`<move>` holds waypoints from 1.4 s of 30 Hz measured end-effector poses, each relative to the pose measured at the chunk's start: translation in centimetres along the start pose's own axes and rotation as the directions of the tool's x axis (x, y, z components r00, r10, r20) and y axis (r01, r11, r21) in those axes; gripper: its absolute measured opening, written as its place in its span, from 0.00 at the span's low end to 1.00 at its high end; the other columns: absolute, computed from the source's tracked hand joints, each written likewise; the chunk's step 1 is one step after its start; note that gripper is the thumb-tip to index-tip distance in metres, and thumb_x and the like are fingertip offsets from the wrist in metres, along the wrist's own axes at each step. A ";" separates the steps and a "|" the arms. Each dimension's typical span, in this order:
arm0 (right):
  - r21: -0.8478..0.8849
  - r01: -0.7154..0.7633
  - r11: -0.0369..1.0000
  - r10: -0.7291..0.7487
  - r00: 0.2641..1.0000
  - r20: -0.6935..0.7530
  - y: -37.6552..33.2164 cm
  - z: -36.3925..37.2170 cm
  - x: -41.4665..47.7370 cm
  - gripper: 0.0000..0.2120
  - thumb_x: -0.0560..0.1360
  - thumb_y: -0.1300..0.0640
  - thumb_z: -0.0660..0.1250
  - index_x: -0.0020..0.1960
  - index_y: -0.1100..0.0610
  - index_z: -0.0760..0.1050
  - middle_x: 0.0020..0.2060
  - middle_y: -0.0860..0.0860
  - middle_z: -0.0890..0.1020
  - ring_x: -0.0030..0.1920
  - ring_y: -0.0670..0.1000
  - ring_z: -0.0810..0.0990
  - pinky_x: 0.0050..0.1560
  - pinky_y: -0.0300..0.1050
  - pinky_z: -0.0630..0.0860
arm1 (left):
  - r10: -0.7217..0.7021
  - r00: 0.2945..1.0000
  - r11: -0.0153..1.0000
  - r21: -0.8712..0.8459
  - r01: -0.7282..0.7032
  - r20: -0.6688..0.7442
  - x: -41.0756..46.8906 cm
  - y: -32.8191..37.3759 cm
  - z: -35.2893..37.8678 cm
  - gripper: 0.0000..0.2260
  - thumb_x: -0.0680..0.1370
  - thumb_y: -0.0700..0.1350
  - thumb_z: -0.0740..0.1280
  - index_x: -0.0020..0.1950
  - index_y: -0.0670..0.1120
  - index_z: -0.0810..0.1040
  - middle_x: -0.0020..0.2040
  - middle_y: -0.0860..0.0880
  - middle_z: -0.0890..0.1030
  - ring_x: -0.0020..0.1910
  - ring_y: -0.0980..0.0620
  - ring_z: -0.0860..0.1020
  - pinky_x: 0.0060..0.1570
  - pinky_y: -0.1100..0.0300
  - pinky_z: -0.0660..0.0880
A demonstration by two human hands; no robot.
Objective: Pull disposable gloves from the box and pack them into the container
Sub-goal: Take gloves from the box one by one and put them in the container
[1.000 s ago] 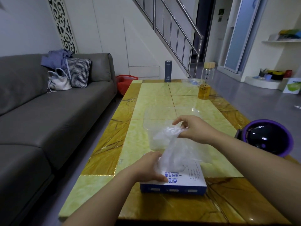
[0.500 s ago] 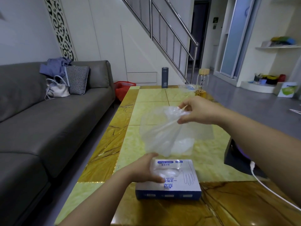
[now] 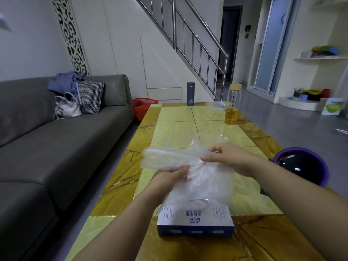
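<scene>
A blue and white glove box point(image 3: 195, 222) lies flat near the front edge of the yellow marble table point(image 3: 175, 117). Above it I hold a clear plastic glove point(image 3: 169, 157) stretched sideways in the air. My left hand point(image 3: 169, 180) pinches its lower middle. My right hand point(image 3: 228, 157) grips its right end, a little higher. Loose film hangs down from both hands toward the box opening. A clear plastic container point(image 3: 211, 136) sits on the table behind the glove, largely hidden by it and hard to make out.
A glass jar point(image 3: 233, 104) with amber liquid and a dark flask point(image 3: 190, 93) stand at the table's far end. A purple and black helmet point(image 3: 301, 165) lies at the right edge. A grey sofa point(image 3: 56, 138) runs along the left.
The left hand has left the box and taken hold of the glove. The right hand came down and nearer, and the glove now stretches sideways between both hands.
</scene>
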State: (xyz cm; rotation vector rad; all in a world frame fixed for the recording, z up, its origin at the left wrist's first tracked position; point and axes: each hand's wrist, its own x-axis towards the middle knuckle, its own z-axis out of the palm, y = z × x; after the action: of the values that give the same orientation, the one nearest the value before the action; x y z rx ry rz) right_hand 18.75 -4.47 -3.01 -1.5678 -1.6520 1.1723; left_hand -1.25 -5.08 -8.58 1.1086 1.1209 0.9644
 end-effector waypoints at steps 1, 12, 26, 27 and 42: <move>0.052 -0.049 0.997 0.048 0.999 0.013 0.6 0.0 -0.1 0.16 0.69 0.50 0.74 0.52 0.58 0.78 0.44 0.50 0.84 0.42 0.48 0.81 0.42 0.41 0.77 | 0.009 0.999 1.000 0.017 -0.009 -0.044 0.1 -0.3 -0.1 0.07 0.75 0.42 0.70 0.51 0.42 0.83 0.47 0.43 0.85 0.46 0.47 0.83 0.46 0.58 0.79; 0.120 -0.157 0.980 0.170 0.980 -0.104 4.9 1.1 0.7 0.07 0.77 0.56 0.67 0.44 0.59 0.78 0.33 0.51 0.79 0.32 0.47 0.77 0.34 0.39 0.73 | -0.041 0.994 0.987 0.147 0.057 -0.106 0.4 -1.5 -1.2 0.13 0.73 0.52 0.71 0.51 0.44 0.81 0.45 0.48 0.84 0.46 0.49 0.81 0.46 0.57 0.77; 0.506 0.068 0.860 0.279 0.767 -0.577 4.7 -1.3 1.8 0.09 0.80 0.61 0.58 0.42 0.59 0.73 0.32 0.52 0.76 0.26 0.50 0.76 0.30 0.41 0.71 | 0.213 0.896 0.166 0.890 -0.425 0.388 1.7 -5.2 0.6 0.13 0.77 0.36 0.60 0.57 0.44 0.79 0.58 0.50 0.76 0.56 0.49 0.75 0.55 0.58 0.74; 0.519 0.062 0.852 0.284 0.779 -0.559 4.7 -1.1 1.8 0.10 0.80 0.61 0.59 0.41 0.58 0.73 0.34 0.52 0.77 0.27 0.50 0.78 0.33 0.42 0.72 | 0.141 0.884 0.088 0.883 -0.461 0.447 1.5 -5.6 0.9 0.16 0.77 0.35 0.59 0.60 0.45 0.78 0.60 0.49 0.75 0.58 0.49 0.74 0.57 0.54 0.73; 0.436 -0.399 0.807 0.503 0.850 -0.153 8.9 3.6 0.0 0.12 0.81 0.59 0.56 0.55 0.62 0.77 0.45 0.55 0.82 0.43 0.53 0.80 0.43 0.51 0.73 | -0.136 0.883 0.029 0.893 -0.449 0.448 -0.9 -6.6 3.2 0.08 0.75 0.50 0.61 0.48 0.48 0.68 0.59 0.43 0.73 0.68 0.46 0.61 0.69 0.54 0.58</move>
State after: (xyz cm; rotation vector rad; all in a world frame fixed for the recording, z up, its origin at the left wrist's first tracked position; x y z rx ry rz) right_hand 19.80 -5.84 -12.42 -1.8064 -0.8156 1.3567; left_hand 1.98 -7.83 -14.63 2.5612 1.2576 -0.2327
